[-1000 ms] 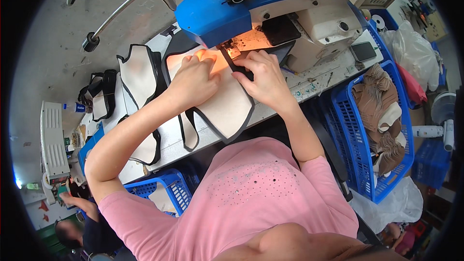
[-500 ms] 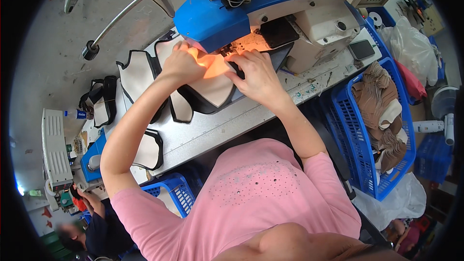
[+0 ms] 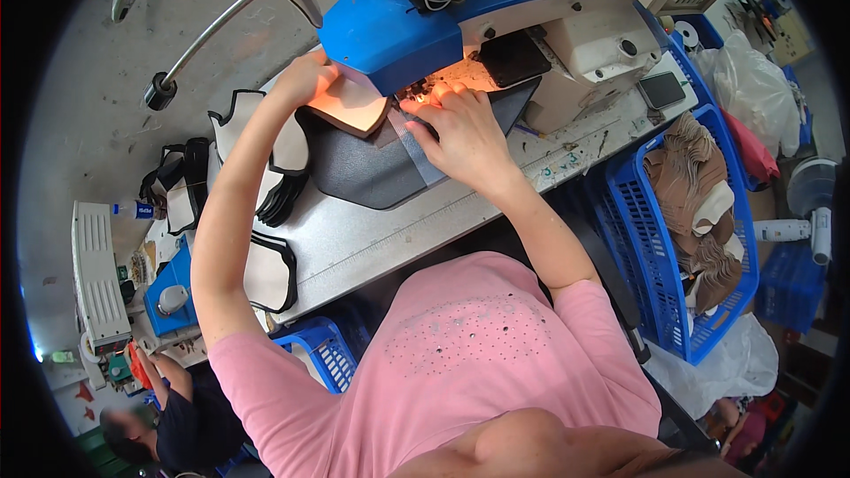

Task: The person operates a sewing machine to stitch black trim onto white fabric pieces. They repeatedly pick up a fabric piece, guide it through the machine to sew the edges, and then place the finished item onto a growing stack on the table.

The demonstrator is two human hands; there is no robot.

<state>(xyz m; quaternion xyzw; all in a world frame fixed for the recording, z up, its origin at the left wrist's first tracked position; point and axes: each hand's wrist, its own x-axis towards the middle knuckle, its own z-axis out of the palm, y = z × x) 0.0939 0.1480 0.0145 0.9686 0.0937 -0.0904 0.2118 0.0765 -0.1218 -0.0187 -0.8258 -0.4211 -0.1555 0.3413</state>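
A sewing machine with a blue head (image 3: 390, 40) stands at the top middle, its needle area lit orange. My left hand (image 3: 305, 80) is closed at the left of that head, its fingertips partly hidden, on the edge of a pale fabric piece (image 3: 350, 106) with a dark border. My right hand (image 3: 465, 133) lies right of the needle, thumb apart from the bent fingers, whose tips touch the work surface. Under both is a dark grey panel (image 3: 363, 168) with a lighter strip. Left of it lie black-edged pale pieces (image 3: 288, 146), several stacked.
A blue basket (image 3: 651, 279) of brown and white cut pieces stands at the right. A phone (image 3: 662, 90) and a black flat object (image 3: 513, 59) lie by the machine. Another blue basket (image 3: 341, 358) is below the table (image 3: 354, 257). At lower left a person (image 3: 190, 425) sits.
My left hand has moved up and left with the pale piece, which now covers less of the dark grey panel. My right hand has shifted slightly down, staying by the needle.
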